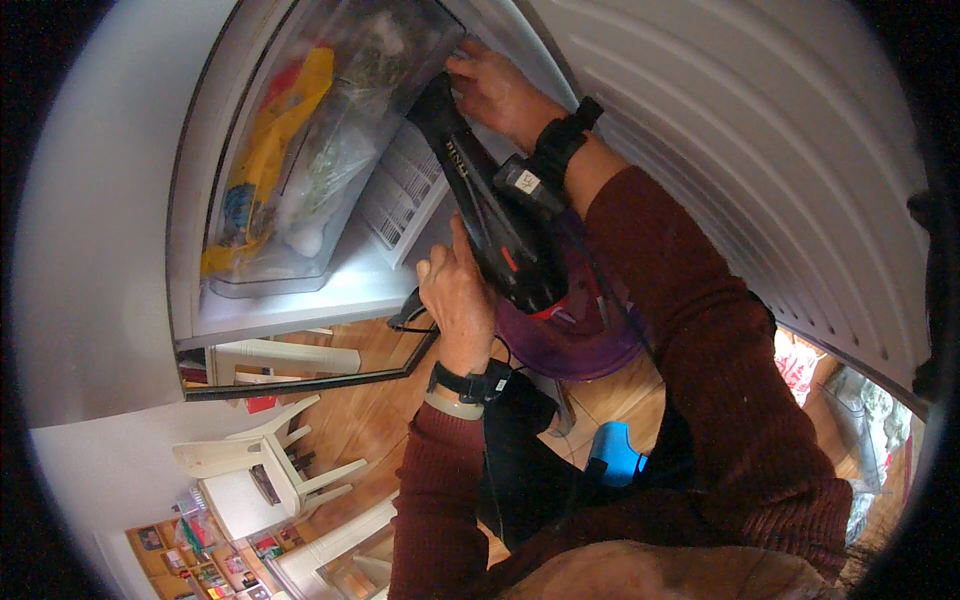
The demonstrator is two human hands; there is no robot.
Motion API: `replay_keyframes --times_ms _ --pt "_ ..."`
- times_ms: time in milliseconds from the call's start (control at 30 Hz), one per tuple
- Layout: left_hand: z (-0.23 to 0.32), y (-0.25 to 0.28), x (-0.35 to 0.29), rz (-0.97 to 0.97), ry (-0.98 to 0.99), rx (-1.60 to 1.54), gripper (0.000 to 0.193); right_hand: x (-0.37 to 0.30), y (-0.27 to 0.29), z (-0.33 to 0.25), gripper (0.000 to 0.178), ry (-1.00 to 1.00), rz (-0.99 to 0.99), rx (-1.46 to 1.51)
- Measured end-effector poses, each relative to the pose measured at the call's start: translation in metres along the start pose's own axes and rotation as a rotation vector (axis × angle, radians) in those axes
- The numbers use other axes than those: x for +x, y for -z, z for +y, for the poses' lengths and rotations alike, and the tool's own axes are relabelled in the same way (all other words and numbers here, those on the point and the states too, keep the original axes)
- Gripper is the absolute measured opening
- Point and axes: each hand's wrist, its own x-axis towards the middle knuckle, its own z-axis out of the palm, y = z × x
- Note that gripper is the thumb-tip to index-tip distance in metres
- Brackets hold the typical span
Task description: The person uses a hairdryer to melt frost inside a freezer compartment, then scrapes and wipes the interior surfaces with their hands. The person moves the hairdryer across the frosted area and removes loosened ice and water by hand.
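Note:
A black hair dryer (490, 210) slants across the middle of the view, its nozzle pointing up into an open freezer compartment. My left hand (455, 300) is closed on the dryer's handle, with the index finger along its body. Beside the nozzle, my right hand (500, 95) has its fingers stretched toward the corner of a clear drawer (270, 290); the nozzle partly hides that hand. Inside the drawer lie a yellow bag (275, 150) and clear plastic bags (325, 180) with something greenish in them. A white vented panel (400, 195) shows beside the drawer.
The ribbed white door (740, 130) stands open on the right. Below the dryer is a purple basin (580, 355) on the wooden-looking floor. A cream chair (250, 465) stands at lower left, near shelves (160, 565). A blue object (615, 455) is near my legs; plastic bags (870, 420) lie at right.

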Motion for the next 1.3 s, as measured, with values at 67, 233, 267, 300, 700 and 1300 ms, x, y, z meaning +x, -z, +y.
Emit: replay_keyframes --times_ms 67,233,267,300,700,1300 --pt "0.0 0.002 -0.002 -0.012 0.007 0.004 0.073 -0.002 -0.003 -0.001 0.032 0.014 0.019 0.004" --pt "-0.002 0.007 -0.009 -0.03 0.023 0.012 0.074 0.005 -0.007 0.004 0.028 0.015 0.064 0.041" --pt "-0.003 0.008 -0.01 -0.027 0.028 0.005 0.074 0.006 -0.007 0.006 0.027 0.036 -0.007 0.061" --pt "-0.004 0.009 -0.011 -0.024 0.033 -0.002 0.074 0.006 -0.006 0.009 0.026 0.024 -0.009 0.06" --pt "-0.017 0.034 -0.053 -0.075 0.125 0.037 0.072 -0.012 -0.034 0.062 0.017 -0.133 -0.075 0.015" --pt "-0.04 0.064 -0.122 -0.149 0.303 0.112 0.076 -0.044 -0.091 0.149 0.023 -0.431 -0.086 0.104"
